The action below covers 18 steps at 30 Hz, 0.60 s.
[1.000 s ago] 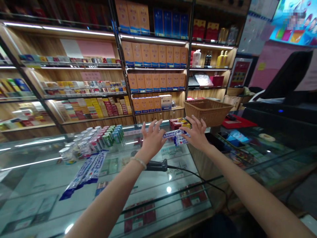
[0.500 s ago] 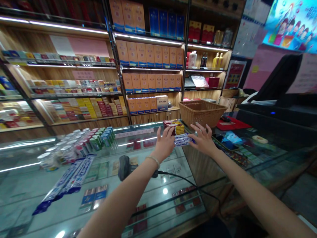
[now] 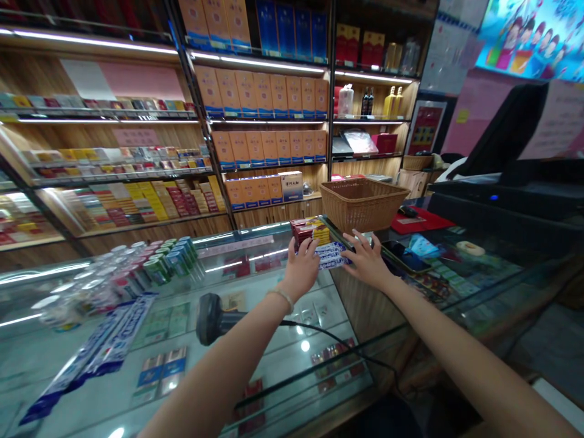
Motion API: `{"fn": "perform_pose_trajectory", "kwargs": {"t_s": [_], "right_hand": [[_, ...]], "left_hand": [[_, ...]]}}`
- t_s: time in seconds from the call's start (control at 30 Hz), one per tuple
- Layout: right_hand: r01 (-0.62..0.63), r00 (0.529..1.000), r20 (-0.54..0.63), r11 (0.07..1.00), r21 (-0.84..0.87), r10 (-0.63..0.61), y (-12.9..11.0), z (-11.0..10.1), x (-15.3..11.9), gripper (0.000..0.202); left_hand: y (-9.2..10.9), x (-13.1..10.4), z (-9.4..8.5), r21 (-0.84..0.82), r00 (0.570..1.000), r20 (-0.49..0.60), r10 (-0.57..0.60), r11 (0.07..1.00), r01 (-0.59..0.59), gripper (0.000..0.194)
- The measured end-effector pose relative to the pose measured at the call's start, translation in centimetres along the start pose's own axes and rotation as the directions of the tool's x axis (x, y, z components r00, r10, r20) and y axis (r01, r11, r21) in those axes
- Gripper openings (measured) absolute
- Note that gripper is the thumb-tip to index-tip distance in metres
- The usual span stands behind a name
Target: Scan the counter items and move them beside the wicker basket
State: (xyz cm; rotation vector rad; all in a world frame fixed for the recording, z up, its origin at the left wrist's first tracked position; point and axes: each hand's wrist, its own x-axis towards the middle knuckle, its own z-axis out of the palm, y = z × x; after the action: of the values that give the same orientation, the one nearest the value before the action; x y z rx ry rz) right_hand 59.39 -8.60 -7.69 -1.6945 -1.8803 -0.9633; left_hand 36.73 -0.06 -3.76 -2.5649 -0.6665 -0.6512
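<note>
Blue-and-white wrapped packets (image 3: pixel 331 255) lie side by side on the glass counter between my hands. At their left end is my left hand (image 3: pixel 301 267), fingers spread and fingertips touching the wrappers. My right hand (image 3: pixel 368 263) lies at the other end, its fingers apart and its thumb by the packets' edge. Just behind them sits a stack of red and yellow packs (image 3: pixel 311 231). A dark handheld scanner (image 3: pixel 214 319) rests on the glass beyond my left forearm, its cable running right beneath my wrists.
Longer blue-and-white packets (image 3: pixel 98 353) and rows of small cans (image 3: pixel 132 267) occupy the left counter. A wicker basket (image 3: pixel 362 204) stands behind my right hand. Further right are a phone (image 3: pixel 406 257), a red mat (image 3: pixel 422 224) and a dark monitor (image 3: pixel 506 131). Stocked shelves line the wall.
The view has shifted slightly, so the scene appears further left. Both hands stay at the packets' ends; the packets now show more plainly side by side.
</note>
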Motion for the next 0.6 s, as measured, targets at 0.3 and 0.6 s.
{"fn": "perform_pose_trajectory", "kwargs": {"t_s": [0.3, 0.6], "right_hand": [[-0.056, 0.997, 0.044, 0.998, 0.002, 0.056, -0.61, 0.33, 0.32, 0.019], [-0.033, 0.998, 0.045, 0.999, -0.03, 0.035, -0.82, 0.23, 0.01, 0.025]], "left_hand": [[0.32, 0.03, -0.26, 0.025, 1.0, 0.023, 0.0, 1.0, 0.0, 0.023], [0.05, -0.22, -0.2, 0.013, 0.996, 0.07, -0.057, 0.998, 0.056, 0.037]]}}
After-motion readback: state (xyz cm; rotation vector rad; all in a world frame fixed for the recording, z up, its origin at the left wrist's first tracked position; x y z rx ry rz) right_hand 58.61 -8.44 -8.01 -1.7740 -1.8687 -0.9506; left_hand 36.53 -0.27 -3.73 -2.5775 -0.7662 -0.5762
